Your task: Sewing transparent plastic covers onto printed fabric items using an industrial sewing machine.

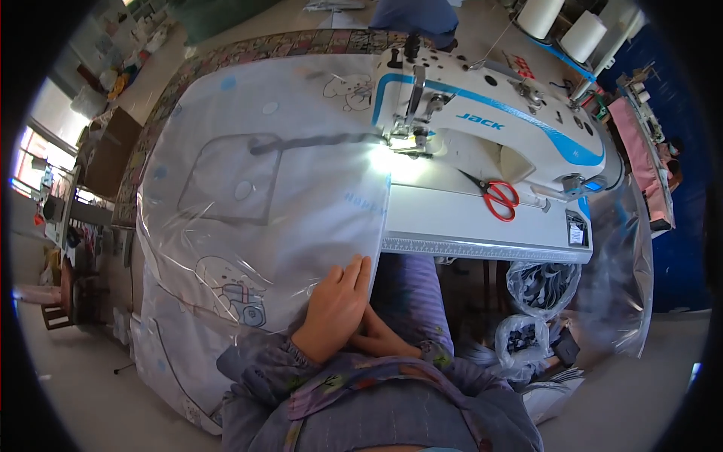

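My left hand (pixel 337 305) lies on the near right edge of a pale printed cover (pixel 301 215) with a clear plastic layer. Its fingers are stretched out flat and the thumb is hidden. Close beneath it, my right hand (pixel 373 331) reaches in from the right; its fingers are hidden behind the left hand and the cover's edge. Cartoon animals and a grey rectangular outline mark the cover. A dark grey strip (pixel 324 141) runs across it to the lit needle area of a white and blue sewing machine (pixel 482 113).
Red-handled scissors (pixel 500 200) lie on the machine bed (pixel 467 218), which has a ruler along its front edge. Plastic bags (pixel 542 290) of dark pieces hang below it. White thread cones (pixel 584 36) stand at the upper right. A cardboard box (pixel 113 154) is at left.
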Demonstrator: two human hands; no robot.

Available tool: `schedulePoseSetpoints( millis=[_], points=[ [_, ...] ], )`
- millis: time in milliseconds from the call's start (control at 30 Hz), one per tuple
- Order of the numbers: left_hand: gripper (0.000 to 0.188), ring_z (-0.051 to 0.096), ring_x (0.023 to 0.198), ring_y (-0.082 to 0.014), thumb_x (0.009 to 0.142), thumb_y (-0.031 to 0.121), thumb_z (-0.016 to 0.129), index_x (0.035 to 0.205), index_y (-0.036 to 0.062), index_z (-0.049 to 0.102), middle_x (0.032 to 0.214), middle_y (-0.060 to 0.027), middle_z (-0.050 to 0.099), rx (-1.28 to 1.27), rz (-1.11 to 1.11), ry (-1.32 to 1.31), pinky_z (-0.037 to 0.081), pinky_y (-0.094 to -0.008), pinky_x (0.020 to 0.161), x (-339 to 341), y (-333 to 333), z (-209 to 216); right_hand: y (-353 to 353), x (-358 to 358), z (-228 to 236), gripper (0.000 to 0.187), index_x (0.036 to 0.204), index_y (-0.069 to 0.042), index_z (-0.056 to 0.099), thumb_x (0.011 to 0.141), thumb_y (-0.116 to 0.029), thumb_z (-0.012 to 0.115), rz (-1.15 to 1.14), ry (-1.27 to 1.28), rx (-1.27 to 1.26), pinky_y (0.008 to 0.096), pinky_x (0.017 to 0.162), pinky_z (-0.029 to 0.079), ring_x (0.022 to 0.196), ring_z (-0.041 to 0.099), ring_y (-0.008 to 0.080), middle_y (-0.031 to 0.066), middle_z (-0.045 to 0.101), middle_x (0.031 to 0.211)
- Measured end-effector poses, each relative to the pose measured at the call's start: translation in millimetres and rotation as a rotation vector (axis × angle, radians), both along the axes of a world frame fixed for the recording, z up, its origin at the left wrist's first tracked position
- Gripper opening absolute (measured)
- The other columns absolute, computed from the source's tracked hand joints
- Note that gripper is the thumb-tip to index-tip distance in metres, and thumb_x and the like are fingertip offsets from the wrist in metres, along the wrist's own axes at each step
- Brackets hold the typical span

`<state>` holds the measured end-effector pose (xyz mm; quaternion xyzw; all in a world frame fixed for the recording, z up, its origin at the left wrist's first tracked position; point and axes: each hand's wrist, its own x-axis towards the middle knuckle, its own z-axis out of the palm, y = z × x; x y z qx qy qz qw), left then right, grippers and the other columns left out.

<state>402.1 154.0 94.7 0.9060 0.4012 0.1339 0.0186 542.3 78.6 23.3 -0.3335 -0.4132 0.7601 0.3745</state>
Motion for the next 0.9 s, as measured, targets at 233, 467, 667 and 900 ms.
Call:
schedulePoseSetpoints(
  millis=[233,467,667,900],
  points=[
    [0.053,0.063,0.099,-0.0273,0.083,0.009,0.062,0.134,-0.0059,0.061,0.129,-0.0180,0.064,-0.125,0.042,0.045,0.056,-0.0337,0.087,20.3,2.0,-1.6,0.2,20.5,11.4,0.090,0.165,0.001,0.012,0.097,-0.010,0.070,0.007,-0.093,-0.050,0.0399,0.126,0.023,0.154,0.026,0.0271,0.0200,0.030,0.164],
    [0.051,0.063,0.099,-0.0276,0.082,0.008,0.063,0.132,-0.0048,0.062,0.120,-0.0157,0.062,-0.145,0.070,0.057,0.057,-0.0342,0.084,31.6,21.0,-1.1,13.6,23.8,6.0,0.090,0.165,-0.002,0.012,0.096,-0.007,0.070,-0.029,0.015,-0.121,0.0374,0.122,0.030,0.151,0.030,0.0236,0.0184,0.033,0.162],
    [0.052,0.064,0.093,-0.0272,0.080,0.007,0.065,0.131,-0.0046,0.062,0.107,-0.0130,0.060,-0.096,0.085,0.034,0.058,-0.0355,0.073,42.4,48.5,-4.0,24.0,24.9,14.3,0.085,0.165,-0.002,0.016,0.096,0.000,0.066,-0.079,0.060,-0.158,0.0340,0.117,0.036,0.148,0.033,0.0191,0.0149,0.036,0.161],
    [0.049,0.065,0.091,-0.0255,0.078,0.008,0.066,0.125,-0.0035,0.061,0.102,-0.0103,0.059,-0.018,0.091,0.021,0.059,-0.0346,0.066,56.4,76.4,-14.0,52.8,29.8,15.2,0.080,0.164,-0.003,0.023,0.096,0.005,0.064,-0.200,0.091,-0.119,0.0311,0.111,0.041,0.141,0.044,0.0176,0.0100,0.043,0.156]
  ],
)
